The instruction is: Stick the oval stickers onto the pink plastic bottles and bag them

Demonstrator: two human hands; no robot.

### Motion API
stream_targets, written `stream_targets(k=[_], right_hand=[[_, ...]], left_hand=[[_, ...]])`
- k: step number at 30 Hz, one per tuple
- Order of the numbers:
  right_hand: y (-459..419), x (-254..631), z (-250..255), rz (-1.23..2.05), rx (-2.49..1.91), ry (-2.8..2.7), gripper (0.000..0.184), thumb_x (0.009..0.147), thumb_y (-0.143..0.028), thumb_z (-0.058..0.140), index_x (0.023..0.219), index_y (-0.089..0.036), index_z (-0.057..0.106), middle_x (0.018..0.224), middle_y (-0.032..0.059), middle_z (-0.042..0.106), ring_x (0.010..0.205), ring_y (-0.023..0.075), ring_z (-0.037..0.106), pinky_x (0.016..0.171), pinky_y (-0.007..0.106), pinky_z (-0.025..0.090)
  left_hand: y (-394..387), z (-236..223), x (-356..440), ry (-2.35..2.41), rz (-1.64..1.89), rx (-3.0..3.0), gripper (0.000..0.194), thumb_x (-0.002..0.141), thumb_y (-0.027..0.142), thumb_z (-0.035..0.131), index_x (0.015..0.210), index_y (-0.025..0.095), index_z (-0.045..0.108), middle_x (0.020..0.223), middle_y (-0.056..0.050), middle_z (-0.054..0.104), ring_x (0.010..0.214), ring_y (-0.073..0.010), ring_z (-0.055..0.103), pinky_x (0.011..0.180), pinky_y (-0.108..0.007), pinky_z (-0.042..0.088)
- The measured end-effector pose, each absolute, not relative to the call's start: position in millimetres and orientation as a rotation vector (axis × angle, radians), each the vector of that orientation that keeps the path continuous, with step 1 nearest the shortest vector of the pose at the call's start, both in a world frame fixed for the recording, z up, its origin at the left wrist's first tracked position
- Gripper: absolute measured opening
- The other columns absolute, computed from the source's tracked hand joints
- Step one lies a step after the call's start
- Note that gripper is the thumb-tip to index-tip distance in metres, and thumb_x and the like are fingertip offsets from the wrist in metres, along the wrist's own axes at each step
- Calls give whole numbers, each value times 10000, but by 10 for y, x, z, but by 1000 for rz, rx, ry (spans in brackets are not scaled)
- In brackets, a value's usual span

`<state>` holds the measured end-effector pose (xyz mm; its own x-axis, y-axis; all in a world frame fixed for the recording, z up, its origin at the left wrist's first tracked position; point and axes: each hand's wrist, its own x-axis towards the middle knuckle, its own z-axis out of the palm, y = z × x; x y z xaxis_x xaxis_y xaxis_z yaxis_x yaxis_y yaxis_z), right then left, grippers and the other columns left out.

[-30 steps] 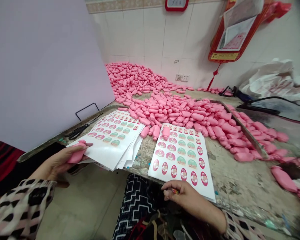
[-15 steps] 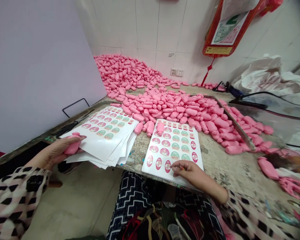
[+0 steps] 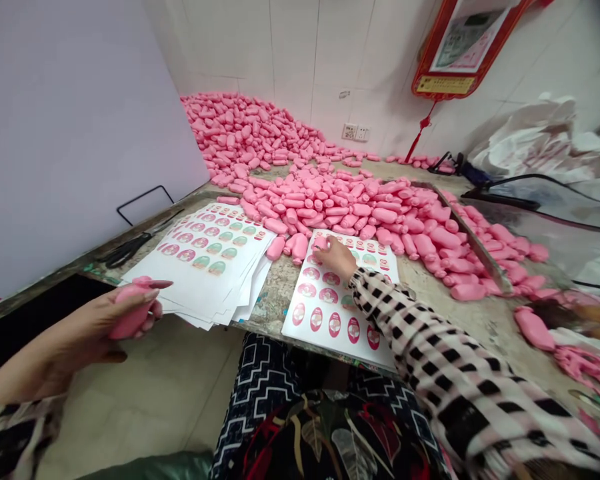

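My left hand (image 3: 103,320) is closed around a small pink bottle (image 3: 133,307), held off the table's front edge beside a stack of sticker sheets (image 3: 210,283). On a second stack of sticker sheets (image 3: 313,327), printed with pink and green labels, my right hand (image 3: 336,257) reaches to the far left corner. Its fingers close on another pink bottle (image 3: 321,243) there, partly hidden by the hand. My right sleeve covers the lower right of these sheets.
Loose pink bottles (image 3: 340,207) lie heaped behind the sheets, with a bigger pile (image 3: 245,127) against the wall. A wooden strip (image 3: 473,247) cuts through the right side. Black scissors (image 3: 125,250) rest at the left, near a pale panel (image 3: 80,133). Plastic bags (image 3: 535,147) stand at right.
My right hand has moved from the sheet's near edge up to the bottle at its far left corner. My left hand, still holding its bottle, has shifted slightly down and left.
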<state>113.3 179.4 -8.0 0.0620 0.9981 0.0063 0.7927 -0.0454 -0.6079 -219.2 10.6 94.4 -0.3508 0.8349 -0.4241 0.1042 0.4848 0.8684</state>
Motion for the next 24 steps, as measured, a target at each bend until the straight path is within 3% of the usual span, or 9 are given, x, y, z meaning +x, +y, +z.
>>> stream_targets(k=[4, 10, 14, 17, 19, 21, 24], right_hand=[[1867, 1168, -227, 703, -1829, -1761, 550, 726, -385, 569, 1222, -173, 459, 1009, 99, 641, 879, 227, 601, 741, 331, 444], [1728, 1482, -118, 793, -1728, -1747, 578, 747, -444, 579, 1243, -168, 466, 1017, 73, 633, 800, 166, 599, 720, 297, 458], [1286, 1863, 143, 753, -1557, -1823, 600, 735, -504, 600, 1229, -178, 501, 1050, 76, 623, 843, 178, 585, 727, 300, 463], [811, 2258, 181, 749, -1527, -1866, 407, 807, -495, 518, 1105, -230, 601, 1041, 50, 639, 890, 182, 585, 780, 316, 456], [530, 2527, 83, 726, -1579, -1796, 329, 831, -471, 486, 967, -223, 654, 972, 39, 666, 883, 187, 593, 791, 320, 450], [333, 2745, -67, 674, -1670, -1696, 311, 832, -457, 482, 921, -215, 657, 928, 34, 675, 850, 192, 599, 757, 315, 451], [222, 2900, -252, 560, -1813, -1669, 281, 834, -424, 476, 934, -221, 642, 925, 27, 672, 832, 193, 594, 712, 300, 436]], left_hand=[[52, 577, -1970, 1235, 939, 690, 318, 799, 435, 539, 1008, 204, 606, 669, -29, 589, 523, -107, 468, 470, -197, 387], [61, 95, -1256, 837, 885, 611, 371, 816, 430, 532, 1078, 169, 559, 745, -61, 580, 578, -123, 492, 506, -225, 394], [60, 35, -790, 836, 788, 705, 314, 778, 291, 608, 1062, 172, 544, 721, -28, 559, 600, -116, 496, 537, -231, 395], [73, 72, -516, 947, 697, 901, 419, 704, 268, 677, 1091, 185, 538, 670, 16, 528, 561, -97, 462, 539, -227, 379], [102, 109, -344, 1051, 622, 1123, 439, 679, 294, 689, 1084, 196, 550, 752, 8, 562, 604, -104, 476, 573, -235, 383], [154, 139, -162, 1121, 547, 1425, 347, 695, 317, 658, 1014, 203, 579, 845, -2, 588, 700, -132, 508, 636, -253, 392], [275, 151, 139, 1075, 501, 1903, 165, 754, 309, 567, 880, 204, 585, 824, 6, 591, 769, -164, 521, 686, -278, 384]])
